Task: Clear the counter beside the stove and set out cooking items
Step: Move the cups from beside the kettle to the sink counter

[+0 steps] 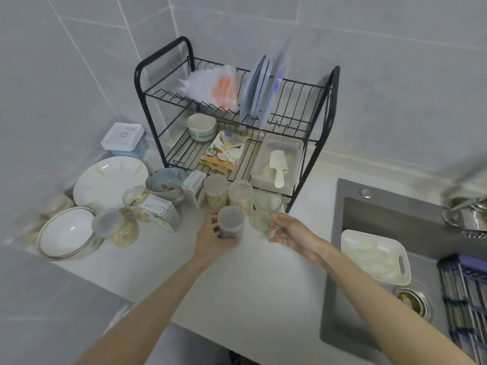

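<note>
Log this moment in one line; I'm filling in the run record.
left hand: grips lidded jar | right hand: holds clear glass | where: over counter, before dish rack

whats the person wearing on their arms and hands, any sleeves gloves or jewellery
Nothing worn shows. The left hand and right hand are ungloved, and no rings can be made out in this slightly blurry view. The left forearm and right forearm are uncovered right to the bottom edge of the picture, with no sleeve cuff, watch or wristband in view.
</note>
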